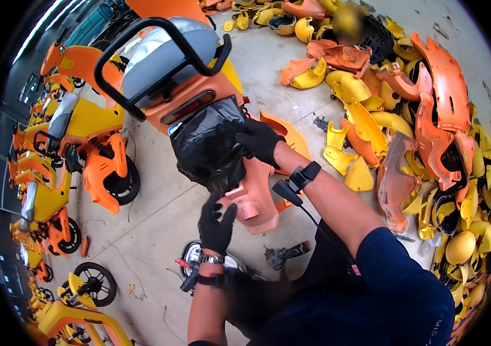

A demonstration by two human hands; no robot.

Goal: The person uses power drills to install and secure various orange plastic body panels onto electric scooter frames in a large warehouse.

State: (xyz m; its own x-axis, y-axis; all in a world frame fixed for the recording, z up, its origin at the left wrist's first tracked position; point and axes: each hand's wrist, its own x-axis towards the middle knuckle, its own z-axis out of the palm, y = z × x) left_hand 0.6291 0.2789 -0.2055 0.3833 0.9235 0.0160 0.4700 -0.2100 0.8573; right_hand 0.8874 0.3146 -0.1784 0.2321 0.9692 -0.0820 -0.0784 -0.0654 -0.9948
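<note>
Concrete workshop floor (159,190) (plastic shells heaped right): right hand (259,140) fingers gripping crumpled black plastic bag (208,147), left hand (216,222) open below; bagging orange scooter tail (193,95), steady pull probably needed.

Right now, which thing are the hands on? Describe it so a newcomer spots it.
Start at the orange scooter's rear with its black grab rail. Just below its tail light hangs a crumpled black plastic bag, gripped by the right hand. It is the only soft black thing among hard orange panels.

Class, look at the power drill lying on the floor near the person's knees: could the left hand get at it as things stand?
Probably yes. The left hand is open, holding nothing, just below the black bag. The power drill lies on bare floor beside it with nothing between them; the right hand is busy at the bag.
</note>
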